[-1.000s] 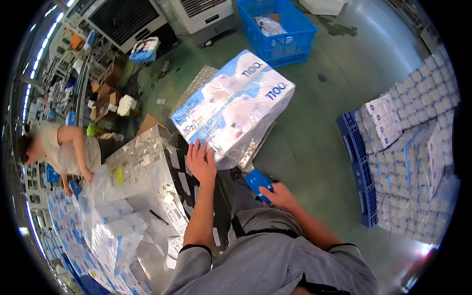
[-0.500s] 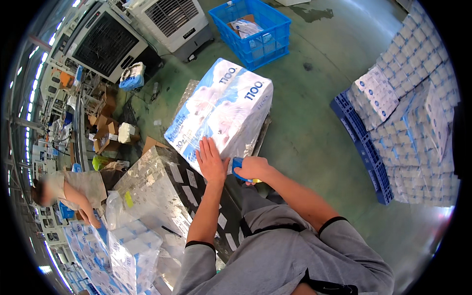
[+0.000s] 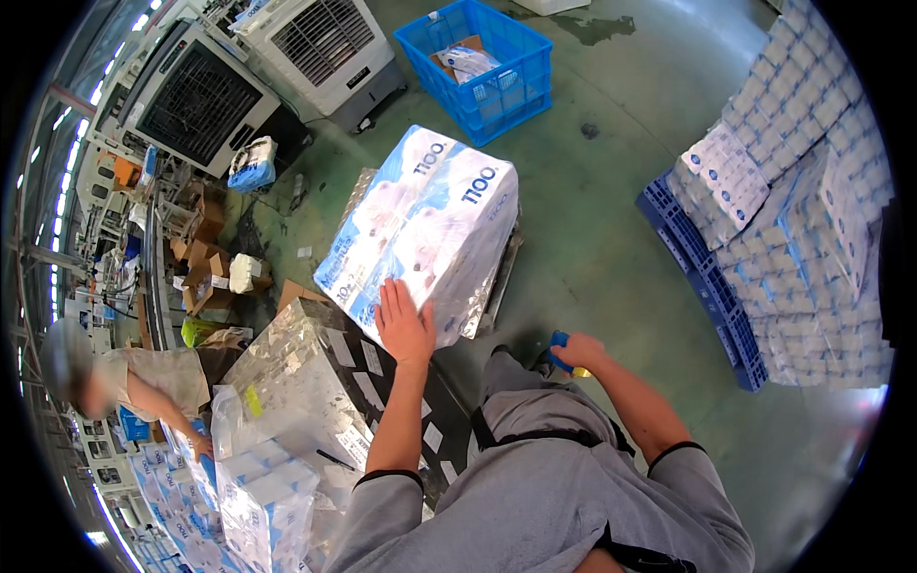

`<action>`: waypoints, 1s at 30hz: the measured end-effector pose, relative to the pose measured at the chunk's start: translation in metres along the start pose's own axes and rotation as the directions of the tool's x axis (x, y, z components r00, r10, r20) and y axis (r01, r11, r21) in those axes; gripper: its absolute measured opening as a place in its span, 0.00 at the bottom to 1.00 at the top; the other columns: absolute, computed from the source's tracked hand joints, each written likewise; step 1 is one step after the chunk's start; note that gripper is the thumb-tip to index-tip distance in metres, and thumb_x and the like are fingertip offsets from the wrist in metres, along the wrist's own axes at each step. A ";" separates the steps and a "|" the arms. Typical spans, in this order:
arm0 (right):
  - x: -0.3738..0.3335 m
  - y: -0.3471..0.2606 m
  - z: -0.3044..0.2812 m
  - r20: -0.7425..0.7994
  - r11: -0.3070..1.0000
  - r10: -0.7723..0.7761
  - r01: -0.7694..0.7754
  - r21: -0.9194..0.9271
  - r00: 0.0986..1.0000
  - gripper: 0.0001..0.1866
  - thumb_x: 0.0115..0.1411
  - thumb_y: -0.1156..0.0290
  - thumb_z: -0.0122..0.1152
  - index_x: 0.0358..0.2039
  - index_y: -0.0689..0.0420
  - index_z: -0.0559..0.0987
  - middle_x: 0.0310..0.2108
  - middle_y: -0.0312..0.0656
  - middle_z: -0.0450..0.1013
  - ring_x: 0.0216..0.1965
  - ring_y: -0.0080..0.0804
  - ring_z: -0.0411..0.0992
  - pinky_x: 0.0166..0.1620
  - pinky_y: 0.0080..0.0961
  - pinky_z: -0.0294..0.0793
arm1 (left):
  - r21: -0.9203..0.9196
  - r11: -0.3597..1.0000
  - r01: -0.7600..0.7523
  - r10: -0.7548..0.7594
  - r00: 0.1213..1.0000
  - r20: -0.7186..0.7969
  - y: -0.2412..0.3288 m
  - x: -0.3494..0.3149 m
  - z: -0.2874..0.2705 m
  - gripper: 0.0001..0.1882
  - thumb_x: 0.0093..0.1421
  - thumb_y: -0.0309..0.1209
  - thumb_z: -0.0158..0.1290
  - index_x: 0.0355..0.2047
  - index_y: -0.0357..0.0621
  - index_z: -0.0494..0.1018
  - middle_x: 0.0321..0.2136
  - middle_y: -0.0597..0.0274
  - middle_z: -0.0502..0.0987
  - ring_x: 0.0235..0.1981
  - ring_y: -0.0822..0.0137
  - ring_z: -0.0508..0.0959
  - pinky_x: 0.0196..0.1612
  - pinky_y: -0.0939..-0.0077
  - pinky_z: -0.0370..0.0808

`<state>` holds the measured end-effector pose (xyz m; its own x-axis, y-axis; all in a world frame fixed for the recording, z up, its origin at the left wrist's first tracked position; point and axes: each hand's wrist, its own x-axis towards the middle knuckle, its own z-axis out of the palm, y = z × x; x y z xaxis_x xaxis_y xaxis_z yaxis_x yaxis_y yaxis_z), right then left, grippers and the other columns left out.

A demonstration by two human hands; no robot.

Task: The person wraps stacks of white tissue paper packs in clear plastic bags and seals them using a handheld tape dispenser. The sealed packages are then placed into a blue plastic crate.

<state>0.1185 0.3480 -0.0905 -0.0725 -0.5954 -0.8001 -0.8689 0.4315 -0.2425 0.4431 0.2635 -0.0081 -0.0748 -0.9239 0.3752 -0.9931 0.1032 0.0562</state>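
Observation:
A large plastic-wrapped pack [image 3: 449,205], white and blue with printed pictures, rests on a low stack in front of me. My left hand [image 3: 406,327] lies flat on its near end, fingers spread and holding nothing. Out to the right of the pack, apart from it, my right hand [image 3: 585,351] is closed around a small blue and yellow hand tool [image 3: 558,340]. My fingers cover much of that tool, so its exact kind cannot be made out.
Left of me stands a worn, taped table [image 3: 287,358] with a black pen [image 3: 334,460] and wrapped packs [image 3: 263,487]. A co-worker [image 3: 158,382] reaches over packs there. Beyond are a blue crate [image 3: 506,95] and air coolers [image 3: 325,48]. A loaded blue pallet [image 3: 702,272] stands right.
My right hand has moved away from the pack's near edge to the right, still gripping the blue and yellow tool. My left hand stays on the pack. The co-worker's arm has shifted slightly.

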 end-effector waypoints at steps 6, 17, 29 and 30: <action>-0.037 -0.003 -0.036 -0.151 0.860 -0.205 0.251 0.445 0.967 0.27 0.59 0.44 0.53 0.25 0.58 0.82 0.19 0.38 0.79 0.25 0.34 0.79 0.33 0.30 0.77 | -0.345 0.937 0.062 -0.057 0.998 0.025 -0.005 0.013 -0.031 0.20 0.67 0.38 0.43 0.51 0.40 0.74 0.49 0.48 0.76 0.55 0.50 0.73 0.61 0.56 0.61; -0.075 -0.123 -0.177 -0.425 0.300 -0.870 0.952 -0.051 0.252 0.19 0.50 0.56 0.66 0.15 0.56 0.72 0.14 0.48 0.67 0.18 0.50 0.69 0.23 0.40 0.65 | -0.516 -0.341 0.786 0.341 0.614 0.712 0.028 0.083 -0.027 0.32 0.62 0.54 0.52 0.51 0.35 0.72 0.45 0.63 0.78 0.43 0.72 0.76 0.47 0.76 0.72; -0.037 -0.168 -0.255 -0.195 0.545 -0.804 0.828 0.133 0.561 0.21 0.55 0.50 0.63 0.22 0.56 0.78 0.19 0.47 0.73 0.22 0.50 0.72 0.28 0.40 0.71 | -0.517 -0.244 0.821 0.237 0.567 0.789 0.013 0.201 0.004 0.09 0.62 0.29 0.57 0.37 0.34 0.81 0.29 0.65 0.82 0.29 0.78 0.76 0.35 0.85 0.72; -0.036 -0.169 -0.255 -0.177 0.569 -0.784 0.802 0.180 0.595 0.21 0.56 0.50 0.62 0.23 0.57 0.79 0.20 0.47 0.74 0.23 0.49 0.73 0.29 0.39 0.72 | -0.538 -0.234 0.810 0.233 0.584 0.778 0.015 0.207 0.006 0.09 0.62 0.28 0.57 0.37 0.34 0.81 0.29 0.66 0.81 0.29 0.79 0.76 0.34 0.85 0.72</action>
<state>0.1432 0.1236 0.1193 0.5508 -0.8129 -0.1892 -0.4646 -0.1104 -0.8786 0.4124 0.0716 0.0643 -0.3452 -0.8020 -0.4874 0.2206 -0.5742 0.7885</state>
